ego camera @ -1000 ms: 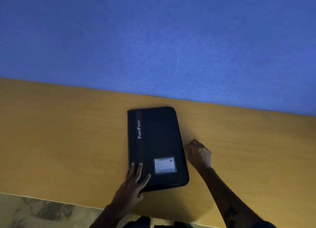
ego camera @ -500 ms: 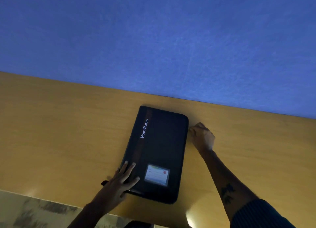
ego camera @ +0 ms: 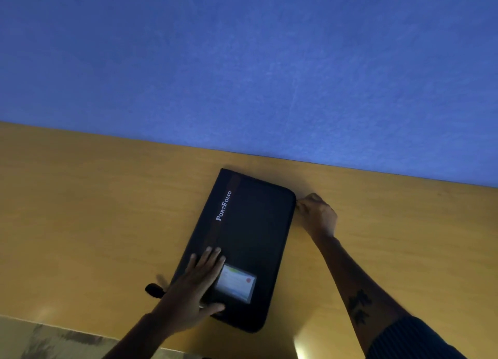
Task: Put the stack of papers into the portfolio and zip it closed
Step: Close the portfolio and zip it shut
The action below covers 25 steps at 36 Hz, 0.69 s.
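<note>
A black portfolio with white "PortFolio" lettering and a small card window lies closed and tilted on the yellow wooden table. My left hand presses flat on its near left part, fingers straight. My right hand is at the far right corner, its fingers curled and pinching something small at the portfolio's edge, apparently the zipper pull. No papers are in sight.
A blue wall rises right behind the table's far edge. A small black strap or tab sticks out from the portfolio's near left side. The table's front edge and a patterned floor show at the bottom left.
My right hand has travelled along the portfolio's right edge from the middle to the far corner. The portfolio has turned clockwise, and my left hand has slid further onto its cover.
</note>
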Each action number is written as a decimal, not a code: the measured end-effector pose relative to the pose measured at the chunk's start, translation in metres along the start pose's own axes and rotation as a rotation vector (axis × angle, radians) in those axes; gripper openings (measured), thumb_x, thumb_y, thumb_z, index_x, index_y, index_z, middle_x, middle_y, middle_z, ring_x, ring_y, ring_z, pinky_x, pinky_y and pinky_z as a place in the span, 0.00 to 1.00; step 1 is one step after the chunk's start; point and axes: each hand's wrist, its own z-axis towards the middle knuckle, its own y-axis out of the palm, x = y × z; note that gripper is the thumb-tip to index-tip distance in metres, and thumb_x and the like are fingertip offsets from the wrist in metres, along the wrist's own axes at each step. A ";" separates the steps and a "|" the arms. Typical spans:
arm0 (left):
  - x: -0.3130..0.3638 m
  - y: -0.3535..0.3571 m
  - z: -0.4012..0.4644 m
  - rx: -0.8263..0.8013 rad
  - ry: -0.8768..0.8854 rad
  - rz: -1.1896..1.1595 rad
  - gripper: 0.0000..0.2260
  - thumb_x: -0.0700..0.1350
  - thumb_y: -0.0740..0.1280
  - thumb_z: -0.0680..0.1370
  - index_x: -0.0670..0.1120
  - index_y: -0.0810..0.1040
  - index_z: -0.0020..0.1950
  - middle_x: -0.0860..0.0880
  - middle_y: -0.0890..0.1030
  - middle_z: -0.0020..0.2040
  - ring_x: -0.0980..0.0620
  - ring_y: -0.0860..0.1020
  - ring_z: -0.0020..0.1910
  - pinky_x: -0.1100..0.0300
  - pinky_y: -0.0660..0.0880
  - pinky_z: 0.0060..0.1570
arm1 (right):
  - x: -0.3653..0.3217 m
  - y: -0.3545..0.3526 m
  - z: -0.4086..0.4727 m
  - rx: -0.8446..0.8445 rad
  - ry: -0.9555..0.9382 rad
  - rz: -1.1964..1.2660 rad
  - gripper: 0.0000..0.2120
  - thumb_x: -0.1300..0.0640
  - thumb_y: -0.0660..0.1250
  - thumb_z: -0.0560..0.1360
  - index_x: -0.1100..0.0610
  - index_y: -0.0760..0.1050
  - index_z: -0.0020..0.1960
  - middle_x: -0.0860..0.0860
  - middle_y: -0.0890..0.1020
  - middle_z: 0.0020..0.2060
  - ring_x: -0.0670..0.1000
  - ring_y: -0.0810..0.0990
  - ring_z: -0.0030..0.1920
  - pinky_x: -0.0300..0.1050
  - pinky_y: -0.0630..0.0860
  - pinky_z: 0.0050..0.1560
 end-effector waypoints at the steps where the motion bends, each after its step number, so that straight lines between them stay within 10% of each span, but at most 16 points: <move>1: 0.016 -0.002 0.012 0.028 0.001 -0.026 0.44 0.67 0.62 0.80 0.50 0.41 0.85 0.54 0.39 0.85 0.50 0.38 0.84 0.49 0.38 0.82 | 0.001 0.000 0.000 0.000 0.006 0.017 0.04 0.58 0.75 0.78 0.53 0.88 0.48 0.48 0.85 0.47 0.55 0.83 0.38 0.40 0.70 0.37; 12: 0.125 0.028 0.182 0.077 -0.171 0.054 0.48 0.68 0.60 0.80 0.41 0.38 0.83 0.41 0.36 0.84 0.40 0.35 0.83 0.44 0.43 0.82 | 0.004 -0.002 0.000 0.000 -0.001 0.114 0.04 0.57 0.75 0.78 0.52 0.89 0.49 0.46 0.87 0.47 0.52 0.84 0.40 0.40 0.71 0.36; 25: 0.140 0.032 0.184 0.073 -0.175 0.048 0.35 0.45 0.62 0.84 0.40 0.45 0.84 0.39 0.43 0.85 0.38 0.41 0.83 0.44 0.53 0.82 | 0.021 -0.010 -0.010 0.020 -0.093 0.108 0.05 0.57 0.73 0.80 0.54 0.88 0.48 0.47 0.87 0.47 0.52 0.84 0.39 0.46 0.81 0.33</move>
